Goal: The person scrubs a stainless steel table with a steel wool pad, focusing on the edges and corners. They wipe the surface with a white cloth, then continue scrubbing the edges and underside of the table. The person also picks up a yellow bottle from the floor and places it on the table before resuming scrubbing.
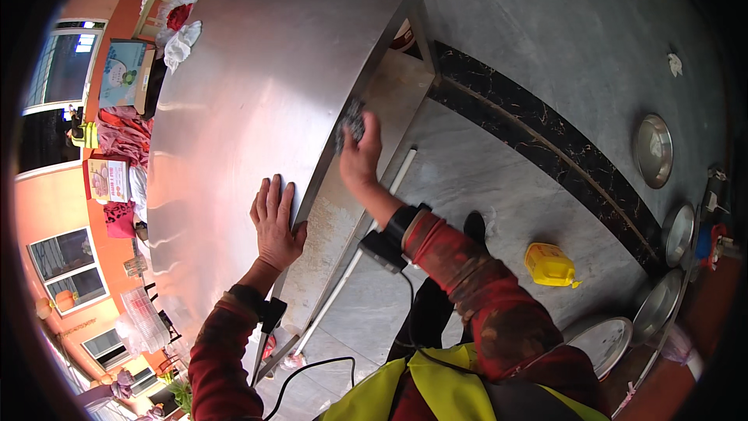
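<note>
A stainless steel table (pixel 251 88) stretches in front of me, its top shiny with reflections. My right hand (pixel 360 155) grips a grey metal scouring pad (pixel 352 123) against the table's near side edge. Flat on the tabletop, close to that same edge, rests my left hand (pixel 276 222), fingers spread and holding nothing. Below the top, a lower shelf (pixel 333 210) shows brownish stains. Both wrists carry black straps with small dark devices, and a black cable runs from the right one.
A yellow plastic jug (pixel 549 265) lies on the grey tiled floor. Several round metal basins stand at the right, one on the floor (pixel 653 151). A white pole (pixel 333 298) runs along the lower shelf. Boxes (pixel 123 73), cloths and stacked clear plastic containers (pixel 143 318) line the table's far side.
</note>
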Demonstrator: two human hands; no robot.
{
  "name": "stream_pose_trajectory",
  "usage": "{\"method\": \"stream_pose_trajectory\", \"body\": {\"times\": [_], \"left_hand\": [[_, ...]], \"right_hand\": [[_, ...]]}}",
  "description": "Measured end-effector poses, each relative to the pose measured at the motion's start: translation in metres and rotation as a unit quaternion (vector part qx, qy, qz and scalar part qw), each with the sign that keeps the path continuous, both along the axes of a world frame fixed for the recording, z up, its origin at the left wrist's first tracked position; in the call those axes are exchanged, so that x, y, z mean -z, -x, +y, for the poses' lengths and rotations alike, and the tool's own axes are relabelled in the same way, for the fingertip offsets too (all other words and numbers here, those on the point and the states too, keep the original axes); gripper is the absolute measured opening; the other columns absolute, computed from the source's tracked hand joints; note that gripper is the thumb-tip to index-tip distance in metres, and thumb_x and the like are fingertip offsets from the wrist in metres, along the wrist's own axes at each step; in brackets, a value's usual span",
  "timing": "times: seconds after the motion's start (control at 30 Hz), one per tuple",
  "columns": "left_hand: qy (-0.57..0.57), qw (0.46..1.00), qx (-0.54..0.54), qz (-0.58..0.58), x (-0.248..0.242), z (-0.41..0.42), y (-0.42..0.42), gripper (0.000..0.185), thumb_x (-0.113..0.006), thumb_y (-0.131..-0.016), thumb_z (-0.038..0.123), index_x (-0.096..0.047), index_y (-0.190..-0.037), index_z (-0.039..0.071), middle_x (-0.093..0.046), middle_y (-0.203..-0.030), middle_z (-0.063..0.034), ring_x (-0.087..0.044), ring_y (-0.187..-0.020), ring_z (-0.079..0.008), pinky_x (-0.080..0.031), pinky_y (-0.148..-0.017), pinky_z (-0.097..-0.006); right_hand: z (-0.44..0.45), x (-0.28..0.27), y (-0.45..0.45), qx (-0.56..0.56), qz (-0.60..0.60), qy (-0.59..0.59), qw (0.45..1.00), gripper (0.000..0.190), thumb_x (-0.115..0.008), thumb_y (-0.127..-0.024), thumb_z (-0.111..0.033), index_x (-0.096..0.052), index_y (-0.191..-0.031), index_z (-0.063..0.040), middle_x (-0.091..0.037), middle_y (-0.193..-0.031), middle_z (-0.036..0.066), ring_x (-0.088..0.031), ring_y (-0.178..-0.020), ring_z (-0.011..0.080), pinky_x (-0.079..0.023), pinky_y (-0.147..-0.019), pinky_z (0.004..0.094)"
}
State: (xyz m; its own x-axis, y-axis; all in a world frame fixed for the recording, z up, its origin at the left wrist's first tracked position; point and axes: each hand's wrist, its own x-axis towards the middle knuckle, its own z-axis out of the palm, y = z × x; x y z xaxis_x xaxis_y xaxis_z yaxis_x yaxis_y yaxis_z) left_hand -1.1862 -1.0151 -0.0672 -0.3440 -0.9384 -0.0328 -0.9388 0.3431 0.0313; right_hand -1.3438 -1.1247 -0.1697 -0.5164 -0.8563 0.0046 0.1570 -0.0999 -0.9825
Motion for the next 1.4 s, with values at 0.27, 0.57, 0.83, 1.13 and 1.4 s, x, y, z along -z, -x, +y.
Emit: {"method": "stream_pose_trajectory", "body": {"times": [0.27, 0.57, 0.83, 1.13, 1.4], "left_hand": [[0.007, 1.000, 0.018, 0.005, 0.001, 0.000, -0.001, 0.087, -0.068, -0.069, 0.007, -0.033, -0.148, 0.003, -0.026, -0.156, -0.0259, -0.021, -0.145, -0.0454, -0.016, -0.115, -0.0561], [-0.017, 0.988, 0.088, 0.128, -0.004, -0.004, -0.014, 0.072, -0.048, -0.093, 0.045, -0.037, -0.147, -0.001, -0.031, -0.154, -0.0266, -0.023, -0.145, -0.0442, -0.013, -0.116, -0.0512], [-0.021, 0.976, 0.092, 0.195, 0.001, -0.005, -0.027, 0.074, -0.034, -0.096, 0.058, -0.047, -0.141, 0.001, -0.039, -0.151, -0.0223, -0.026, -0.145, -0.0404, -0.014, -0.116, -0.0481], [-0.016, 0.979, 0.091, 0.180, 0.002, -0.002, -0.024, 0.071, -0.042, -0.095, 0.053, -0.047, -0.140, -0.001, -0.039, -0.151, -0.0239, -0.028, -0.144, -0.0412, -0.015, -0.116, -0.0483], [-0.022, 0.982, 0.088, 0.167, -0.001, -0.004, -0.020, 0.070, -0.046, -0.093, 0.049, -0.045, -0.138, -0.004, -0.038, -0.150, -0.0269, -0.028, -0.144, -0.0427, -0.016, -0.115, -0.0490]], "right_hand": [[-0.153, 0.006, 0.088, 0.084, -0.013, 0.065, 0.994, 0.036, -0.062, -0.091, -0.004, -0.049, -0.124, -0.003, -0.056, -0.119, 0.020, -0.055, -0.108, 0.0376, -0.043, -0.095, 0.0433], [0.118, -0.015, -0.068, -0.035, -0.095, 0.129, 0.987, 0.030, -0.063, -0.083, 0.006, -0.053, -0.109, -0.002, -0.055, -0.105, 0.012, -0.057, -0.103, 0.0260, -0.046, -0.092, 0.0339], [-0.010, 0.003, -0.030, 0.139, -0.073, 0.114, 0.981, 0.027, -0.063, -0.082, 0.007, -0.057, -0.105, -0.004, -0.061, -0.102, 0.013, -0.060, -0.101, 0.0277, -0.047, -0.091, 0.0395], [0.011, 0.007, -0.026, 0.073, -0.075, 0.109, 0.989, 0.026, -0.060, -0.088, 0.004, -0.055, -0.112, -0.005, -0.061, -0.107, 0.010, -0.059, -0.105, 0.0219, -0.046, -0.094, 0.0346], [-0.006, 0.020, -0.031, 0.076, -0.153, 0.045, 0.984, 0.022, -0.060, -0.089, 0.006, -0.055, -0.109, -0.003, -0.061, -0.101, 0.009, -0.059, -0.095, 0.0196, -0.046, -0.089, 0.0322]]}}
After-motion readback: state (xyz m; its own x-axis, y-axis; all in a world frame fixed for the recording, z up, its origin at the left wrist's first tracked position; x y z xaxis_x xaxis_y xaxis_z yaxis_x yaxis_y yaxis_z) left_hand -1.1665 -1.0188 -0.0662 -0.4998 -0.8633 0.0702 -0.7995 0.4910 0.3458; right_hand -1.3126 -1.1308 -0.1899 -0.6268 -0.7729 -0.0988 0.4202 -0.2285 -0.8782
